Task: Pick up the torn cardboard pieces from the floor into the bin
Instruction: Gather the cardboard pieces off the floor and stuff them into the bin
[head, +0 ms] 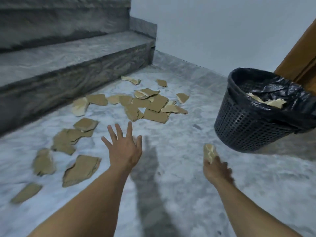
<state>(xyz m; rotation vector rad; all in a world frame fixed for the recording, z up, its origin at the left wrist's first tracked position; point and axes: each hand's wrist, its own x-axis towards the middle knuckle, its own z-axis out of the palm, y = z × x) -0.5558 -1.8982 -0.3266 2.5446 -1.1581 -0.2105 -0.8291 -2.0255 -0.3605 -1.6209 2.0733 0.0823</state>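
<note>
I'm holding my left hand [124,151] out over the floor [179,168], well to the left of the bin [239,120], palm down. Its fingers [119,132] are spreading wide and straight, gripping nothing and touching nothing.

My right hand [216,170] is hovering on the near side of the bin, a little left of it. Its fingers are pinching one torn cardboard piece [209,153], pale torn face up, the piece pointing toward the bin and still apart from it. The hand is blurred, so I cannot tell exactly how the fingers are wrapping.

The bin is standing, looking tilted from here, with a black bag [282,89] lining it. A few pale scraps [271,101] are already lying inside on the bag.

The rest of the cardboard pieces [150,104] are lying scattered on the floor to the left of the bin. The thickest cluster is sitting between the bin and the stone step [68,57], and more are trailing further left and nearer to me. A brown door [301,57] is standing just behind the bin.
</note>
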